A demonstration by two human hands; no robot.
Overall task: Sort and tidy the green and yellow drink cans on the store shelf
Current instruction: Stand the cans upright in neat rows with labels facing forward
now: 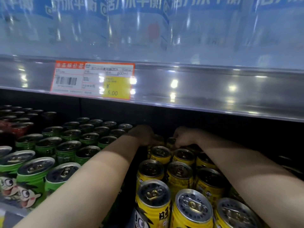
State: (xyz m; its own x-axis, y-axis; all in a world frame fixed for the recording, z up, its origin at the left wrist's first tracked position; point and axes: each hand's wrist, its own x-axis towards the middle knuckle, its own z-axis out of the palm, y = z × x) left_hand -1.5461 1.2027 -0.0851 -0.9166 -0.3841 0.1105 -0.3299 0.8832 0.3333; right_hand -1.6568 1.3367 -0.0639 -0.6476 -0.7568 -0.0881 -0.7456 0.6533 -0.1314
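Green cans (69,148) stand in several rows on the left of the lower shelf. Yellow cans (179,176) fill the rows on the right. Both my arms reach deep under the upper shelf. My left hand (143,134) curls over a yellow can (158,139) at the back of the yellow block. My right hand (185,137) grips the neighbouring back yellow can (171,141). The fingers are in shadow and partly hidden behind the cans.
The upper shelf's metal edge (197,89) hangs low over my hands and carries a price tag (93,79). Blue-labelled bottles (136,27) stand above it. Dark red cans (18,127) sit at the far left. A narrow gap separates green and yellow rows under my left forearm.
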